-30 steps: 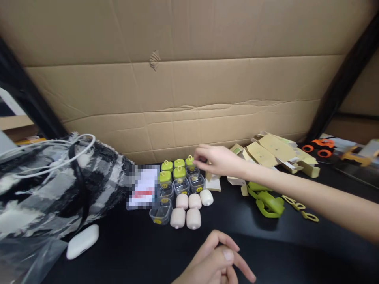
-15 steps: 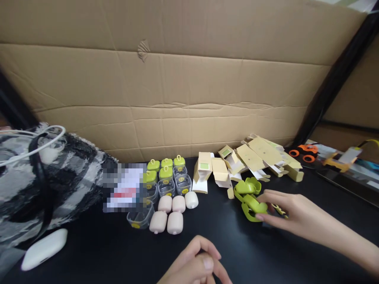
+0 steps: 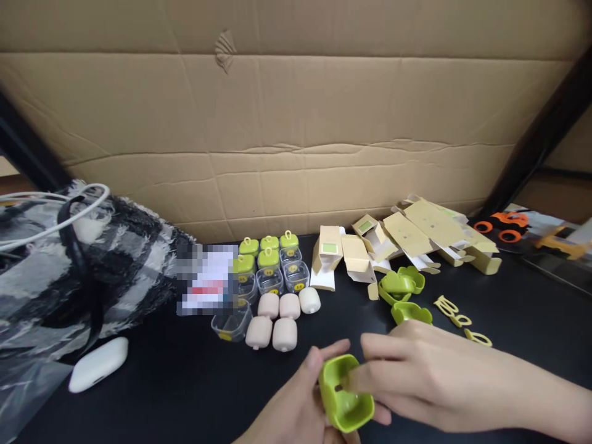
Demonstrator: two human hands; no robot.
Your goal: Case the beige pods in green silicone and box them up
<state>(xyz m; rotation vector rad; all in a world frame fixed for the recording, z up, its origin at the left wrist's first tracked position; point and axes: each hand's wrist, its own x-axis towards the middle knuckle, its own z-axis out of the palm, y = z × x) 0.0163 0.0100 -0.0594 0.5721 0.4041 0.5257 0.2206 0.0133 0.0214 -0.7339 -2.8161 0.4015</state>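
Note:
A green plastic lid [image 3: 343, 408], hollow side up with a small slot in its base, sits between both hands near the front. My left hand [image 3: 293, 404] is closed around its left side and underside. From the right, my right hand [image 3: 430, 376] also grips the lid, with fingers reaching inside it and a fingertip showing at its lower right edge. Beyond that hand lie more green lids [image 3: 402, 281], one partly covered by the knuckles. To their right are several pale yellow loops [image 3: 446, 306].
Clear cups [image 3: 231, 324], some with green lids, stand at centre left beside pale rounded pieces [image 3: 284, 335]. Opened cardboard boxes [image 3: 409, 234] lie behind. An orange toy vehicle [image 3: 504, 226] is far right; a white case [image 3: 98, 364] and plaid cloth [image 3: 134, 246] are left.
My right hand has moved left and toward me from the green pile with a lid. My left hand has taken hold of that lid too. The view has shifted slightly.

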